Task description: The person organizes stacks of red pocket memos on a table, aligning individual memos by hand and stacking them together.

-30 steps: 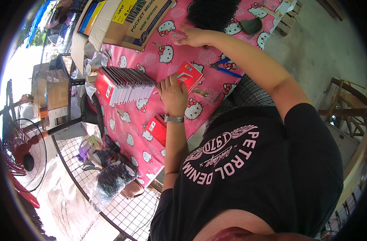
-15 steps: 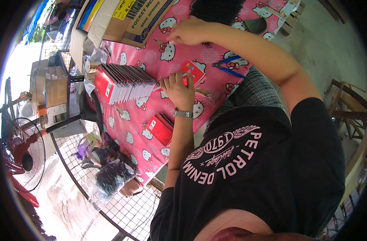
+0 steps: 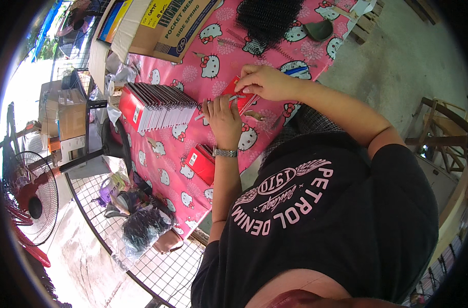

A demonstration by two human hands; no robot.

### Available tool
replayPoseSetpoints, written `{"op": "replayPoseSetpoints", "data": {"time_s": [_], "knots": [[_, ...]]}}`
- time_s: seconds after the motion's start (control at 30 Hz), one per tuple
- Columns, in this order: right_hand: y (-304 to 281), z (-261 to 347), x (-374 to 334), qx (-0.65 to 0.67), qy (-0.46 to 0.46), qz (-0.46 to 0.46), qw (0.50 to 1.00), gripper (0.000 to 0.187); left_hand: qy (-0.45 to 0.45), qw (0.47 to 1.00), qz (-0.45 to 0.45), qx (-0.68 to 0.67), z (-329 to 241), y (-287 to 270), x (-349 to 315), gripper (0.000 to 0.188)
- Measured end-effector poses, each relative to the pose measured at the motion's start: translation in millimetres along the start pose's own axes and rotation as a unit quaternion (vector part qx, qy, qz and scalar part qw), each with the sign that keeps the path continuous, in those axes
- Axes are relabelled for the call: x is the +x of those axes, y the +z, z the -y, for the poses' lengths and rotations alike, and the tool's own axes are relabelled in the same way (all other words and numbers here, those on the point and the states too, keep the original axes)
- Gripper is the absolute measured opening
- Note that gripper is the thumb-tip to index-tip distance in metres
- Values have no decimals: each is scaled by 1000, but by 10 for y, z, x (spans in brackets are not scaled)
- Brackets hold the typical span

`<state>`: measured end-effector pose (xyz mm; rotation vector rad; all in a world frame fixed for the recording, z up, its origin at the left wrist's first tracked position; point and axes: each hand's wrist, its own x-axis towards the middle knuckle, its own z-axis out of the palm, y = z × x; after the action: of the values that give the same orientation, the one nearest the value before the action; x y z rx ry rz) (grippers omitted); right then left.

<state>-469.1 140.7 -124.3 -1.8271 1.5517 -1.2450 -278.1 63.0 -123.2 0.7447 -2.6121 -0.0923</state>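
Note:
A red-covered pocket notebook [image 3: 247, 102] lies on the pink table cover between my hands. My left hand [image 3: 224, 117], with a watch on its wrist, has its fingers bent over the near left side of this notebook. From the right, my right hand [image 3: 267, 82] reaches across the notebook, thumb and fingertips pinched together at its edge. Whatever sits in that pinch is too small to make out. Blue-handled pliers [image 3: 298, 70] show partly behind my right hand. A row of spiral-bound red notebooks [image 3: 159, 108] stands to the left.
Another small red notebook pile [image 3: 201, 163] rests beside my left forearm. At the far side are a heap of black spiral wires [image 3: 270, 20], a dark green dish-like object [image 3: 318, 31] and a cardboard box [image 3: 167, 31]. A fan [image 3: 34, 200] stands at the far left.
My right hand has come back from the area between the box and the wire heap to the notebook. It now partly covers the pliers. My left hand has shifted slightly.

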Motion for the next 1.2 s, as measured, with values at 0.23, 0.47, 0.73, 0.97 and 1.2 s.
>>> {"op": "replayPoseSetpoints", "data": {"time_s": [0.23,0.47,0.73,0.97,1.2], "knots": [[35,17,10,120,121,92,981,23,-6,1000,1,11,-55,-17,-15,22],[109,129,-3,6,47,-15,999,25,-6,1000,0,-4,-72,-20,-18,26],[-112,234,54,-30,199,-55,978,30,19,1000,-6,-17,-29,-5,-35,24],[-1136,-936,-627,-505,275,-216,789,43,-43,999,-9,1,-29,-15,-75,23],[-622,23,27,310,94,55,944,43,-67,998,13,-18,-20,22,-65,32]]}}
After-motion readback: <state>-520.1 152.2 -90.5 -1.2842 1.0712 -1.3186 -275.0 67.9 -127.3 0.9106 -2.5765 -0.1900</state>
